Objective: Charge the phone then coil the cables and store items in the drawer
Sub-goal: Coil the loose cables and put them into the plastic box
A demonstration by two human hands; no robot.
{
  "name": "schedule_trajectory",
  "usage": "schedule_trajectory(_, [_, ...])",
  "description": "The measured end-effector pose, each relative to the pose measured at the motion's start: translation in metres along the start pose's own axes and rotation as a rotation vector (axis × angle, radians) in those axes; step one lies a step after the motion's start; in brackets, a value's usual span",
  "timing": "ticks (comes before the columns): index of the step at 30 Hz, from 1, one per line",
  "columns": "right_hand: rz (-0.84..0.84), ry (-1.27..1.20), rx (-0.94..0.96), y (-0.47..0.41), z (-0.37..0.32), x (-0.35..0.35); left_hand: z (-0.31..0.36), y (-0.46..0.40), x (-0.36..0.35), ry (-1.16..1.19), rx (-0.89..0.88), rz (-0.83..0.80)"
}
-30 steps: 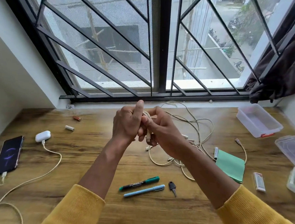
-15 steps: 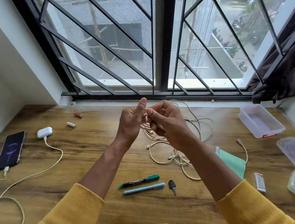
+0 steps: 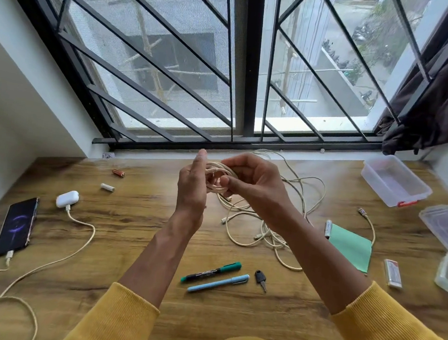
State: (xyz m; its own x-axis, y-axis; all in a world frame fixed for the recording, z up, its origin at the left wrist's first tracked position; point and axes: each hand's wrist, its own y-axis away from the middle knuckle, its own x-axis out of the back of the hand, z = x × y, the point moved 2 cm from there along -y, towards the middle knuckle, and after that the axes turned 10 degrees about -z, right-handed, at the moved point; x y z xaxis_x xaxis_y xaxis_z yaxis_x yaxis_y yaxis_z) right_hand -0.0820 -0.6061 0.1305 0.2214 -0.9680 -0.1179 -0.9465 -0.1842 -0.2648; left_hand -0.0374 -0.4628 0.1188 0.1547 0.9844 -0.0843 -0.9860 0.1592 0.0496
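Observation:
Both hands are raised over the middle of the wooden desk (image 3: 120,231). My left hand (image 3: 191,186) holds a small coil of cream cable (image 3: 218,178), and my right hand (image 3: 254,183) pinches a loop of the same cable beside it. The rest of the cable trails down into a loose tangle of cream cables (image 3: 272,228) on the desk. At the far left a dark phone (image 3: 16,226) lies face up with a cable plugged into its near end. A white earbud case (image 3: 67,198) next to it also has a cable attached.
Two batteries (image 3: 113,179) lie left of centre. A green-capped marker (image 3: 211,271), a blue pen (image 3: 218,282) and a key (image 3: 260,278) lie near me. At the right are a green notepad (image 3: 351,246), another battery (image 3: 328,229), clear plastic boxes (image 3: 395,183) and a small white pack (image 3: 392,273).
Both hands have risen slightly and parted a little, with another loop of cable added to the coil. The tangle on the desk has shifted a bit.

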Motion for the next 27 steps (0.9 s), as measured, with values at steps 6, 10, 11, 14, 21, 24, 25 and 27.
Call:
schedule_trajectory(6, [0.092, -0.052, 0.04, 0.001, 0.002, -0.004, 0.006, 0.012, -0.009, 0.265, 0.09, -0.104])
schedule_trajectory(10, [0.18, 0.001, 0.037, 0.001, 0.002, -0.008, 0.007, 0.012, -0.015, 0.257, 0.102, -0.026])
schedule_trajectory(11, [0.205, 0.024, 0.029, 0.001, 0.003, -0.009, 0.007, 0.011, -0.017, 0.228, 0.095, 0.008])
schedule_trajectory(14, [0.273, -0.004, -0.004, -0.001, 0.001, -0.012, 0.011, 0.015, -0.024, 0.203, 0.067, 0.109])
schedule_trajectory(21, [0.305, -0.274, -0.158, -0.001, -0.002, -0.009, 0.018, 0.011, -0.017, 0.263, -0.069, 0.152])
schedule_trajectory(24, [0.269, -0.297, -0.222, 0.002, 0.002, -0.012, 0.028, 0.006, -0.013, 0.4, -0.061, 0.166])
schedule_trajectory(25, [0.257, -0.303, -0.231, 0.002, 0.003, -0.014, 0.03, 0.005, -0.013, 0.423, -0.063, 0.163])
schedule_trajectory(27, [0.255, -0.324, -0.239, 0.002, 0.003, -0.015, 0.032, 0.004, -0.013, 0.395, -0.086, 0.162])
